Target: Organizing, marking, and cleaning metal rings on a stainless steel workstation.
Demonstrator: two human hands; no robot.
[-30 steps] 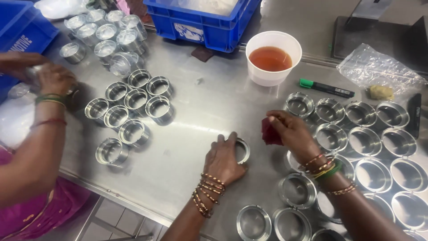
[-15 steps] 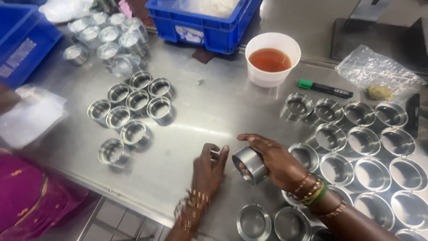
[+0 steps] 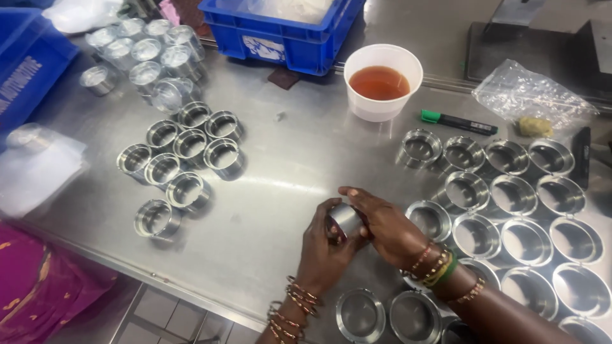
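Both my hands meet near the front middle of the steel table (image 3: 287, 165). Between them is a short shiny metal ring (image 3: 345, 220), lifted off the table and tilted on its side. My left hand (image 3: 325, 251) cups it from below and the left. My right hand (image 3: 382, 226) grips it from the right, with a dark red cloth partly hidden under the fingers. Several more metal rings (image 3: 510, 210) stand in rows just to the right of my hands.
Another cluster of metal rings (image 3: 178, 156) lies at the left, more at the back left. A white cup of reddish liquid (image 3: 381, 81), a green marker (image 3: 459, 122), a plastic bag (image 3: 532, 95) and a blue crate (image 3: 287, 28) stand behind. Another person's pink clothing (image 3: 38, 286) shows at the lower left.
My right hand lifted a ring from the table and brought it to my left hand; both now hold it. The other person's arm at the left has drawn out of view.
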